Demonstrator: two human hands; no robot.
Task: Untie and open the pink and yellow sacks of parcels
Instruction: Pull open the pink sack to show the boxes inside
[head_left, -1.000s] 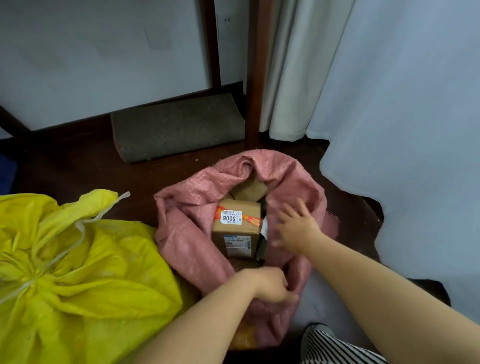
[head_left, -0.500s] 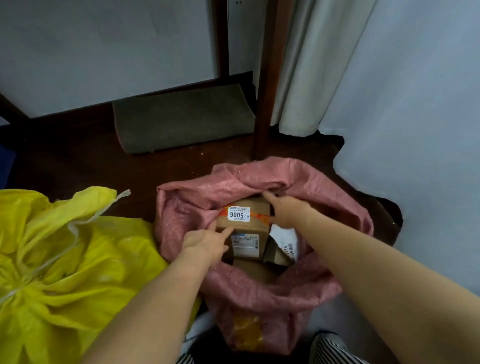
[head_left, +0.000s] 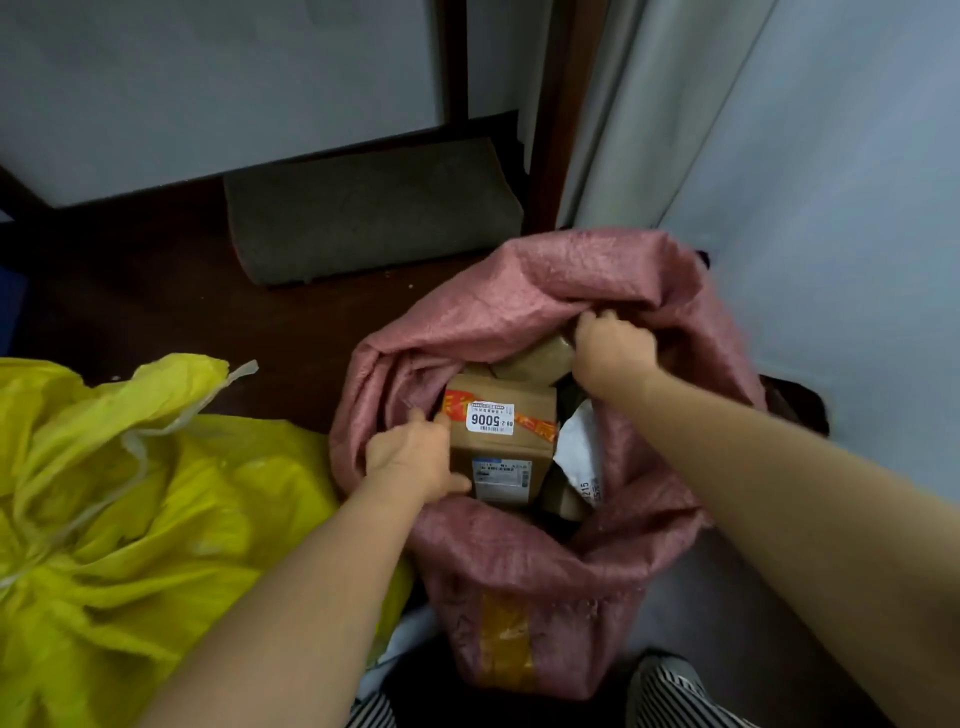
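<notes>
Pink sack (head_left: 545, 561) stands open on the dark floor (head_left: 156, 291), parcels exposed. Left hand (head_left: 415, 457), at 9 o'clock of the mouth, curls its fingers over the rim beside the labelled cardboard box (head_left: 498, 441). Right hand (head_left: 610, 348) pinches the rim at 1 o'clock. Yellow sack (head_left: 130, 519), tied with a cord (head_left: 140, 447), lies touching the pink sack at its 9 o'clock.
</notes>
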